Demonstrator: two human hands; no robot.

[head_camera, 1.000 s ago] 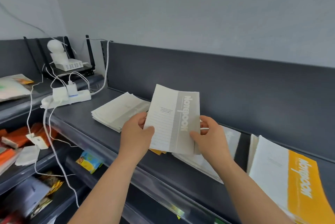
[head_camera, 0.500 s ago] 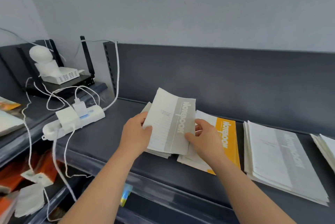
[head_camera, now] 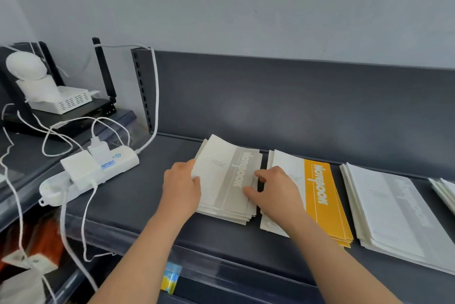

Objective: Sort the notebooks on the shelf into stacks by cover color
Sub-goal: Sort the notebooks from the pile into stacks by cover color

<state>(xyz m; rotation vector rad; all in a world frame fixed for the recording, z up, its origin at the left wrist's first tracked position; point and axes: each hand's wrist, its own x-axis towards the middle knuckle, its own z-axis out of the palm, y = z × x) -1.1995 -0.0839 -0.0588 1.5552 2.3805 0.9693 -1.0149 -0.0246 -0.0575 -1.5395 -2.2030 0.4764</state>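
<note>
A beige-striped notebook (head_camera: 225,173) lies on top of a stack of like notebooks (head_camera: 229,215) on the dark shelf (head_camera: 138,205). My left hand (head_camera: 181,186) holds its left edge, thumb on the cover. My right hand (head_camera: 274,191) holds its right edge, thumb on the cover and fingers curled at the side. Right of it sits a stack topped by a yellow-striped notebook (head_camera: 320,195). Further right is a stack with a pale grey-striped cover (head_camera: 391,210). Another stack's corner (head_camera: 445,190) shows at the frame's right edge.
A white power strip (head_camera: 93,170) with plugs and white cables lies on the shelf to the left. Behind it stand a router with black antennas (head_camera: 66,104) and a white round device (head_camera: 27,67). A lower shelf holds a blue-yellow pack (head_camera: 171,278) and orange items (head_camera: 44,234).
Both hands have lowered the beige-striped notebook from mid-air onto the left stack. The view has swung right, bringing the yellow and grey stacks into sight.
</note>
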